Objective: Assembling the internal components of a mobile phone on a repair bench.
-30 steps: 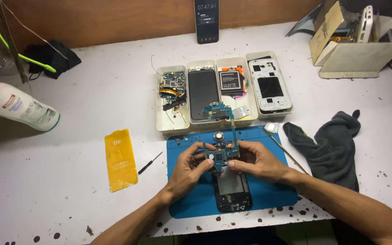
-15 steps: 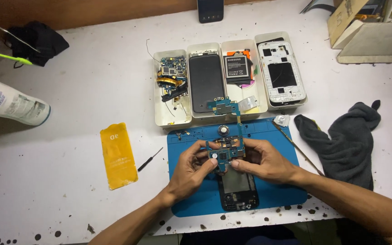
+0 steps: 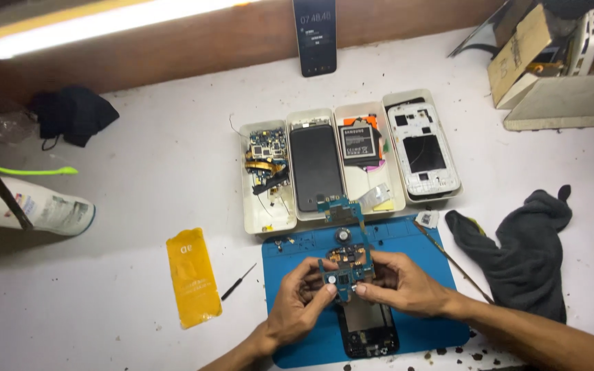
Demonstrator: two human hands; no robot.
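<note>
Small blue circuit board point(image 3: 346, 269) is pinched by left hand point(image 3: 302, 302) and right hand point(image 3: 400, 283), fingers closed on its edges, over blue mat point(image 3: 421, 323). Stripped phone frame point(image 3: 368, 330) lies on mat just below board.

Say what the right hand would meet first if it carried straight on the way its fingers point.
Probably the left hand: the right hand points across the circuit board that both hold, toward its fingers, though depth is unclear.
</note>
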